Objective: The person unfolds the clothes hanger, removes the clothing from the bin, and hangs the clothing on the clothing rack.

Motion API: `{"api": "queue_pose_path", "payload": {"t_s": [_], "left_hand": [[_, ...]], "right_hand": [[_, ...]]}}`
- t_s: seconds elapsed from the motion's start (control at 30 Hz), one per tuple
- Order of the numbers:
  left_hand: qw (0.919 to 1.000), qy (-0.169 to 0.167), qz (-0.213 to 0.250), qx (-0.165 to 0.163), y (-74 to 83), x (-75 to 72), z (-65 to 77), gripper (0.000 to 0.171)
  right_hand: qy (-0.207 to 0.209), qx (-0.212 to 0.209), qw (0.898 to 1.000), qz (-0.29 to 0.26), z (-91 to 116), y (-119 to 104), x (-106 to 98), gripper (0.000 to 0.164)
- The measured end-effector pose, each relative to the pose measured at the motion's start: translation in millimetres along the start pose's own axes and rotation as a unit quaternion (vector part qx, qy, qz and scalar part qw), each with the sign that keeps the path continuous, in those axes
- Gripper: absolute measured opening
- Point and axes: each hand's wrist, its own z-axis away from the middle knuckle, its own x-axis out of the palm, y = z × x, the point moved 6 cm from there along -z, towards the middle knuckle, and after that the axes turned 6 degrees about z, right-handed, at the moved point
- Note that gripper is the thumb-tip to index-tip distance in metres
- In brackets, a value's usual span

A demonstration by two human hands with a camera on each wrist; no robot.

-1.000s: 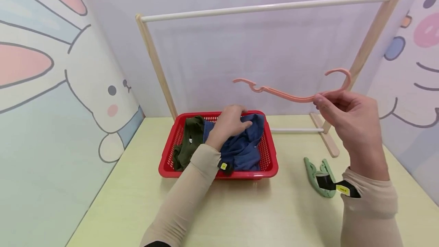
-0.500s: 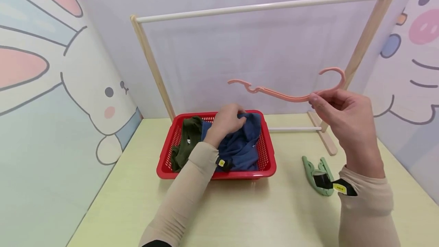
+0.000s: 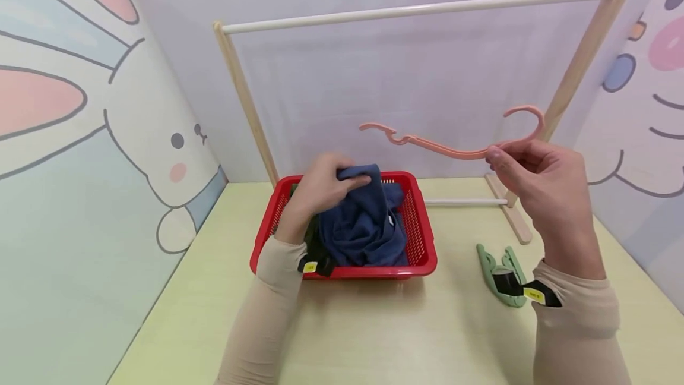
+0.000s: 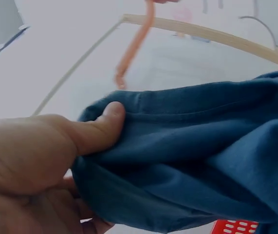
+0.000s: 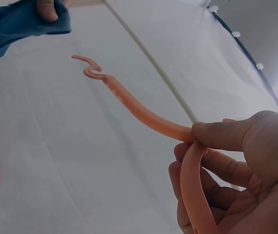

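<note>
Left hand, grip closed, pinches the stitched edge of creased blue cloth at the latticed red basket! Right hand, grip closed too, pinches a smooth, curvy pink hanger.

Blurring the left grip, left of centre in the head view, and hiding much of the olive garment behind that arm. Covering part of the green hanger, lower right, with a black wrist strap. In the left wrist view, blurring the coral hanger, upper centre, and cropping the blue garment at the right edge.
</note>
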Motion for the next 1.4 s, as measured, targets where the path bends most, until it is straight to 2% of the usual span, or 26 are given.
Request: {"api": "queue_pose_path", "payload": {"t_s": [0.13,0.2,0.37,0.43,0.6,0.8,1.0,1.27,1.4], "left_hand": [[0.9963,0.035,0.078,0.002,-7.5,-8.4,19.6,0.014],[0.9932,0.049,0.106,0.003,-10.2,-10.6,28.5,0.012],[0.9877,0.082,0.133,-0.003,-15.0,-15.3,44.1,0.011],[0.9864,0.09,0.137,-0.009,-15.1,-16.8,47.2,0.01],[0.9851,0.09,0.146,-0.009,-10.2,-16.3,46.9,0.011],[0.985,0.085,0.15,-0.003,-7.9,-12.4,41.1,0.013],[0.984,0.091,0.153,-0.017,-10.3,-9.8,40.7,0.015],[0.9814,0.104,0.16,-0.019,-13.8,-8.8,40.5,0.015],[0.9807,0.112,0.159,-0.021,-14.8,-9.0,40.4,0.016]], "right_hand": [[-0.001,0.0,1.0,0.029,1,0,0,0.029],[-0.007,0.001,1.0,0.026,2,-1,0,0.029],[-0.025,0.008,0.999,-0.021,3,-1,3,0.03],[-0.027,0.009,0.999,-0.025,3,-1,3,0.03],[-0.024,0.007,0.999,-0.023,3,-2,-1,0.029],[-0.025,0.006,0.998,-0.053,5,-4,-3,0.028],[-0.028,-0.001,0.999,-0.045,6,-4,-3,0.028],[-0.026,-0.006,0.998,-0.05,6,-3,-3,0.028],[-0.021,-0.007,0.999,-0.023,7,-3,-2,0.029]]}}
